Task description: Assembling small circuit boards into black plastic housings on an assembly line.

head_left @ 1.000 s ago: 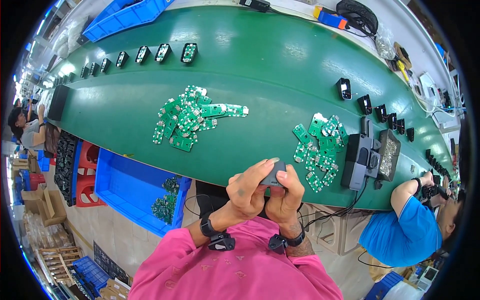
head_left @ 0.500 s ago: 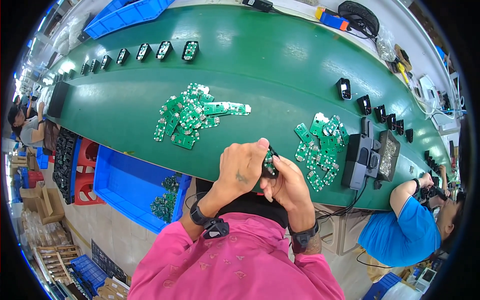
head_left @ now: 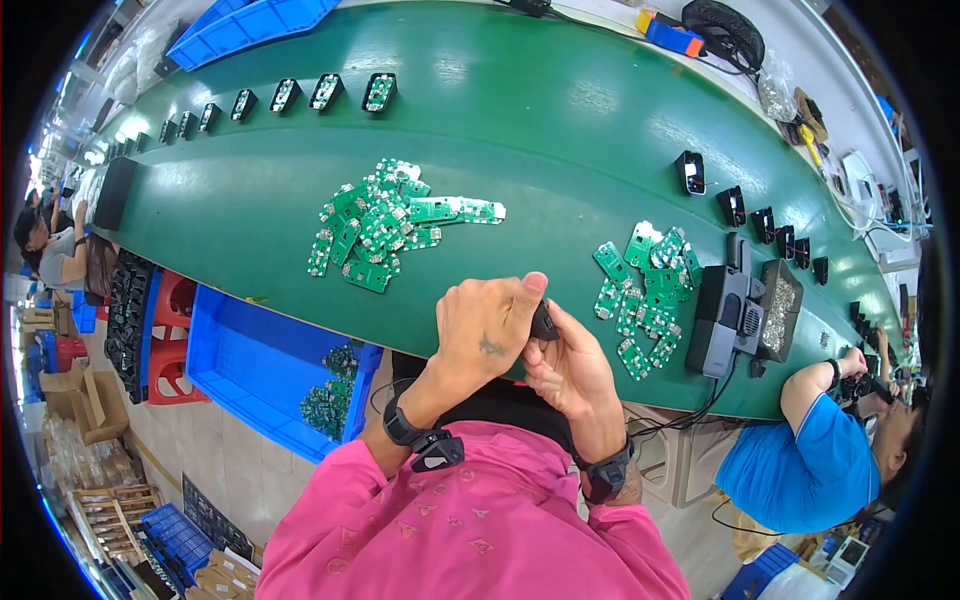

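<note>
Head view: a black, boxy plastic housing was held between left hand and right hand fingers, best steadied evenly.

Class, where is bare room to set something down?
Bare green bench lies between the left board pile and right board pile, and farther back between board-filled cases and black cases. Crowded: around the grey device and parts tray.
</note>
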### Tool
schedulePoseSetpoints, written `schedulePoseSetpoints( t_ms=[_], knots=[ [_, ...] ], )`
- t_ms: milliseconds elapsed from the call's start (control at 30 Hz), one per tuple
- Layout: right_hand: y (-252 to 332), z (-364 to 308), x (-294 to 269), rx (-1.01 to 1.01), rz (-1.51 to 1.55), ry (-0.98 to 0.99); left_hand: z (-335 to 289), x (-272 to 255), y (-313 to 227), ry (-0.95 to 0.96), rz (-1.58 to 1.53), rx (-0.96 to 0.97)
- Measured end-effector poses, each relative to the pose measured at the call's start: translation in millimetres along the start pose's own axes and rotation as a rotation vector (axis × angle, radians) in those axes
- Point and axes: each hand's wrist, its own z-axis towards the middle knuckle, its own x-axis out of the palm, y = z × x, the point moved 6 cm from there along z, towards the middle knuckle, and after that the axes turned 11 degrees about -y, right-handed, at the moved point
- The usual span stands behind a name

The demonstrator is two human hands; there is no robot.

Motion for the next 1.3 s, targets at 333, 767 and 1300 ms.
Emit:
schedulePoseSetpoints(
  t_ms=[333,767,1300],
  knots=[
    [120.9,48.4,42.0,-0.752,-0.951,-0.228,-18.7,2.4,36.0,-0.156,-0.135,0.124],
    [207.3,183.9,122.2,-1.092,-1.623,-0.513,-54.5,15.3,30.4,-0.322,0.137,0.526],
    [320.6,15.0,-18.1,-0.978,-1.975,-1.366,-48.5,13.1,31.2,-0.302,0.055,0.486]
  ],
)
